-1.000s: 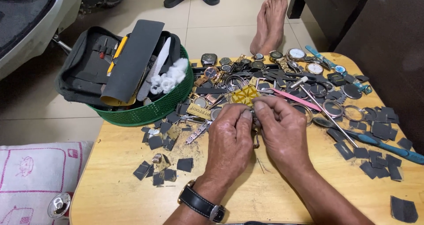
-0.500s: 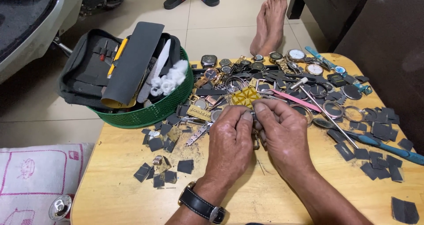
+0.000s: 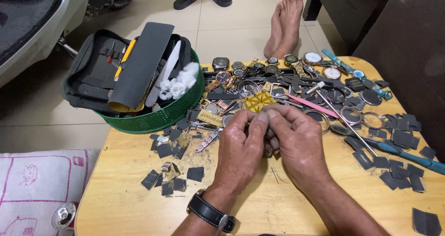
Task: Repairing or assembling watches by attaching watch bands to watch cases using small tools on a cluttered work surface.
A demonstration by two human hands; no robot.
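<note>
My left hand (image 3: 241, 148) and my right hand (image 3: 299, 145) meet over the middle of a small wooden table (image 3: 134, 203). Their fingertips pinch together around a small metal watch part (image 3: 268, 151), mostly hidden between them; a gold-coloured bit shows below the fingers. A black wristwatch (image 3: 211, 213) sits on my left wrist. Just beyond the hands lie a yellow mesh piece (image 3: 258, 100) and a heap of watches and watch parts (image 3: 278, 76).
A green basket (image 3: 162, 115) holding a dark tool case, grey sheets and white cotton stands at the table's back left. Dark sandpaper scraps (image 3: 167, 180) litter left and right. A blue-handled tool (image 3: 408, 153), pink tweezers (image 3: 310, 105), bare feet (image 3: 285, 22), sandals and a pillow (image 3: 32, 189) are nearby.
Both hands have stayed together at the same spot; only the fingers have shifted slightly on the small part.
</note>
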